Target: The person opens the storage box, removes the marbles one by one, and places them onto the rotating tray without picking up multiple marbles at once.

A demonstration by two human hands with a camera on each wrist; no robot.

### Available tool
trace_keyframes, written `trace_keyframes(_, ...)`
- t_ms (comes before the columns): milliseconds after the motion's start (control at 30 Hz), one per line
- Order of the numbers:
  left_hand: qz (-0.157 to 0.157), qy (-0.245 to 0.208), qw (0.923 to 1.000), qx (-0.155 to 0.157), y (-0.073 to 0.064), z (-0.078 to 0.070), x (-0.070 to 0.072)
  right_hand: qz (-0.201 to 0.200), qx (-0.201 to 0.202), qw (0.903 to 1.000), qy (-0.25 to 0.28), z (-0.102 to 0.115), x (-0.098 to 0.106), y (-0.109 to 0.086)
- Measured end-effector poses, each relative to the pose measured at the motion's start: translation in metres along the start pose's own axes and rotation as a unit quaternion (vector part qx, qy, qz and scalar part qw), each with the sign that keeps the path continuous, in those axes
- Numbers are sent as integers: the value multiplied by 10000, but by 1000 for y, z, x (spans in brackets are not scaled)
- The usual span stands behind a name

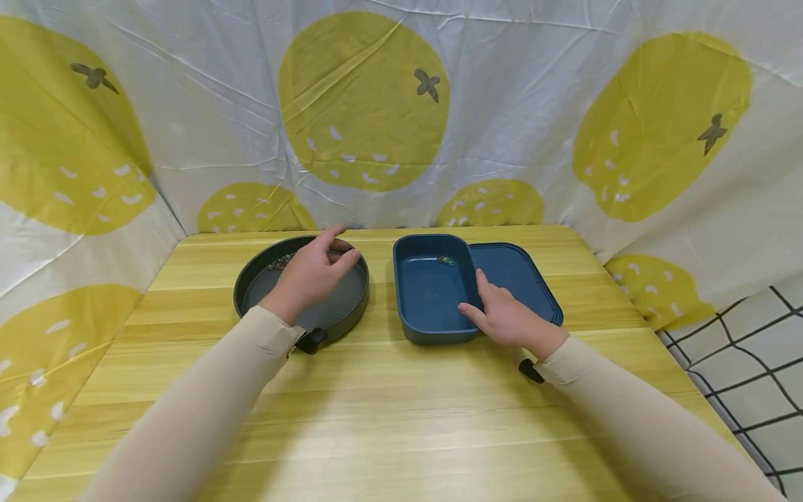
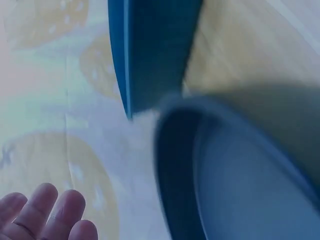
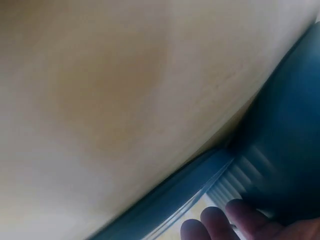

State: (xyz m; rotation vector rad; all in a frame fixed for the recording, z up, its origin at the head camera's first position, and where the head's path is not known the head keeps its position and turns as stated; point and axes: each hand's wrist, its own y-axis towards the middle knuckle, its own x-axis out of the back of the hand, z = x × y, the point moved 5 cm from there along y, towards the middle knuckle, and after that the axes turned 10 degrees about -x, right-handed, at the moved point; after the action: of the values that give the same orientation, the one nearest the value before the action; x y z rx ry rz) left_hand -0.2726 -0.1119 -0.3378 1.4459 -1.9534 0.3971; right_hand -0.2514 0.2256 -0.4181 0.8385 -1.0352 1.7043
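Blue rectangular plastic box pinched by right hand. Left hand held over round black pan, fingers loosely extended. Tiny multicoloured pieces judged under transfer; left-hand pinch required.

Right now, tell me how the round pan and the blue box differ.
The round pan is dark grey and circular; the blue box is rectangular with rounded corners. The pan shows a larger cluster of small pieces, the box a smaller cluster. The left hand hovers over the pan; the right hand holds the box's side. Both are open-topped.
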Motion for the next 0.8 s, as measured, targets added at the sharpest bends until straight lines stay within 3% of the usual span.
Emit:
trace_keyframes(100,110,-123,9997,-171,14,-16,-18,-26,23,10000,-6,1,-1,0)
trace_keyframes(267,348,-142,9991,-177,33,-32,-45,-38,37,10000,-18,2,-3,1)
trace_keyframes(600,660,169,9976,-86,67,-40,-87,40,-129,9998,-121,2,-4,2)
trace_keyframes(800,852,-94,9963,-9,82,-44,-102,74,-161,9997,-155,3,-2,0)
